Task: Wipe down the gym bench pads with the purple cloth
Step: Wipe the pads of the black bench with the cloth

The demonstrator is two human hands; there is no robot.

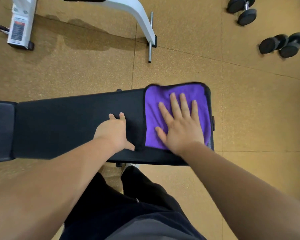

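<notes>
Presses right hand [180, 125], fingers straight, on cloth [199, 101] at the end of pad [68, 125], rests left hand [113, 130] loose and holding nothing on bare pad just beside, and seems near the start, with the long part left of both hands and small pad [0, 129] likely not yet wiped.

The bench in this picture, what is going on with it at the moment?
A person is wiping the long bench pad. The right hand presses flat, fingers spread, on the purple cloth, which covers the pad's right end. The left hand rests on the bare pad just beside the cloth. The shorter pad at the left has no cloth on it.
</notes>
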